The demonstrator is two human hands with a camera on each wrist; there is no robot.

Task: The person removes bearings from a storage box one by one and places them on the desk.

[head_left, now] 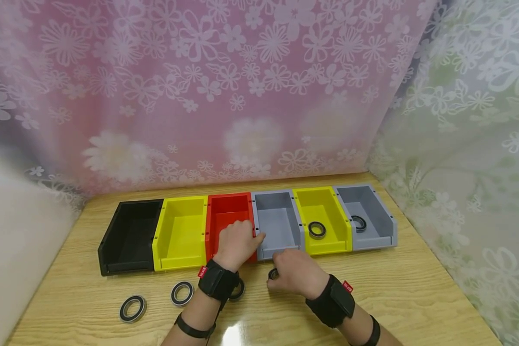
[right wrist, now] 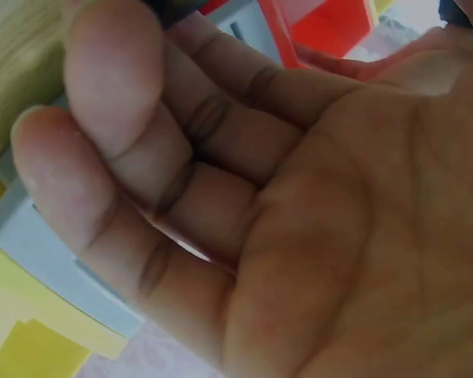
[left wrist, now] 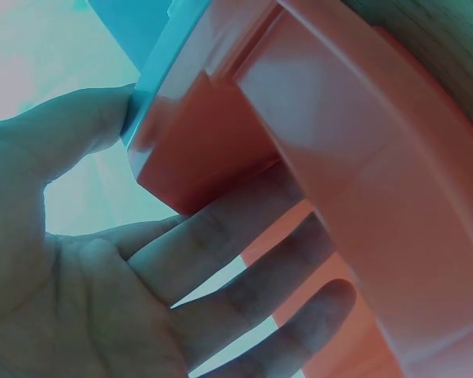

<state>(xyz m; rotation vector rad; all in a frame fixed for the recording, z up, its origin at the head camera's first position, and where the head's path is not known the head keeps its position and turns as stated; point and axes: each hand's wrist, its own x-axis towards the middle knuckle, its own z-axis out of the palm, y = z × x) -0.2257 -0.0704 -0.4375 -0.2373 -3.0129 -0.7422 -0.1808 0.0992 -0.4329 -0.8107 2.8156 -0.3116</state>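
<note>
My left hand (head_left: 239, 242) reaches into the red bin (head_left: 229, 206). In the left wrist view its fingers (left wrist: 252, 260) stretch out behind the bin's front lip, while the thumb touches the side-wall edge beside the grey bin. Just in front of the middle grey bin (head_left: 277, 218), my right hand (head_left: 300, 273) pinches a black-and-silver ball bearing (head_left: 273, 274) low over the table. The right wrist view shows its fingers curled, with a dark sliver of the bearing (right wrist: 177, 9) at the top; the palm holds nothing. Another bearing (head_left: 239, 291) is partly covered by my left wrist.
Two more bearings (head_left: 132, 308) (head_left: 182, 293) lie on the wooden table at front left. The bin row also has a black bin (head_left: 134, 230) and a yellow bin (head_left: 183, 226) on the left. One bearing (head_left: 317, 229) sits in the right yellow bin, another (head_left: 360, 223) in the end grey bin.
</note>
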